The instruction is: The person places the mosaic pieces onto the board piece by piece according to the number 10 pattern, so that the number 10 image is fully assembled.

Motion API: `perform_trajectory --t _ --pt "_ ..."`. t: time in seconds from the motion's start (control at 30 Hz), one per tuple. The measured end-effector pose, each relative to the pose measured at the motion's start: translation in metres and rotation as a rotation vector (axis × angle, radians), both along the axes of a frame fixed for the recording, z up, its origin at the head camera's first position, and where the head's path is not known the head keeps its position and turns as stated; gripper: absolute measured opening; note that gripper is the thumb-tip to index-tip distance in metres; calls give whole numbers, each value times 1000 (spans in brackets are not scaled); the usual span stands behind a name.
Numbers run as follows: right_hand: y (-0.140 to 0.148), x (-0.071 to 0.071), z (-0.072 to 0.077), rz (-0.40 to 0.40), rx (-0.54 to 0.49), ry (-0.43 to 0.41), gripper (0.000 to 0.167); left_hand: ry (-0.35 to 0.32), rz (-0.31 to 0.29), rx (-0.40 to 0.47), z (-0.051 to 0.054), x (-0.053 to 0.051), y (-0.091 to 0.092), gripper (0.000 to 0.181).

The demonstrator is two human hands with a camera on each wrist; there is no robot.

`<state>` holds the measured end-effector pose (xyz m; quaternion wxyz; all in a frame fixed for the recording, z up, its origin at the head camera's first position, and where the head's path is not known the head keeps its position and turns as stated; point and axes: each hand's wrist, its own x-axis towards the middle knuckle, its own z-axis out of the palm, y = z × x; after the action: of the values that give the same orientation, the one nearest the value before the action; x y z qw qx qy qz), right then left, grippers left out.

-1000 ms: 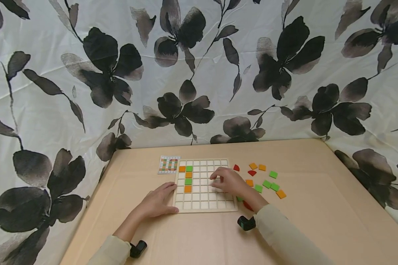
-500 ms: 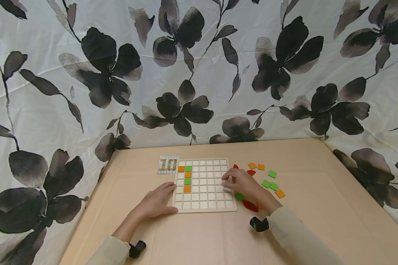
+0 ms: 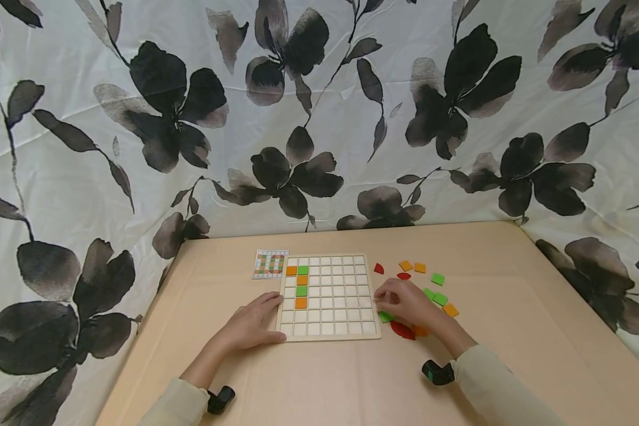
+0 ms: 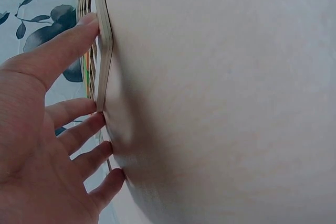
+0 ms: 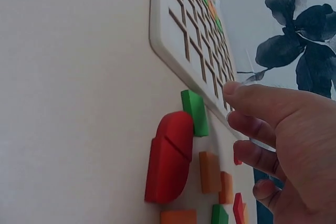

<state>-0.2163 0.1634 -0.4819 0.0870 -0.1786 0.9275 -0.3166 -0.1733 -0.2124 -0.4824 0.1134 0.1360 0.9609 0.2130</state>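
Note:
A pale wooden grid board point(image 3: 327, 339) lies on the table. Several orange point(image 3: 300, 303) and green square tiles point(image 3: 302, 290) sit in cells of its two leftmost columns. My left hand point(image 3: 251, 325) rests against the board's left side, thumb at the near corner and fingers extended along the edge, as the left wrist view confirms. Just off the board's right edge, my right hand point(image 3: 407, 303) hovers over loose pieces with its fingers loosely bent. Nothing shows between its thumb and fingers in the right wrist view. Below it lie a green tile point(image 5: 195, 113) and red curved pieces point(image 5: 170, 158).
A small printed pattern card point(image 3: 270, 264) lies by the board's far left corner. More orange point(image 3: 406, 265) and green tiles point(image 3: 438, 278) and red pieces point(image 3: 379, 268) are scattered to the right. Behind the table point(image 3: 319, 384) hangs a floral cloth point(image 3: 373, 177).
My right hand has moved right, from above the board to the loose pieces beside it. My left hand has stayed at the board's left edge. The tiles on the board look the same.

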Motion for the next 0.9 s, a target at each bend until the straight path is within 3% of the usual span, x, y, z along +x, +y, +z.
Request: perform_trajectory --t 0.43,0.73,0.9 --pt "22 13 -9 107 15 32 24 2 4 3 3 2 1 87" --pt "21 16 -11 105 42 35 23 6 5 -7 1 2 1 88" --pt "16 17 -11 94 97 84 20 5 5 -6 0 1 1 88"
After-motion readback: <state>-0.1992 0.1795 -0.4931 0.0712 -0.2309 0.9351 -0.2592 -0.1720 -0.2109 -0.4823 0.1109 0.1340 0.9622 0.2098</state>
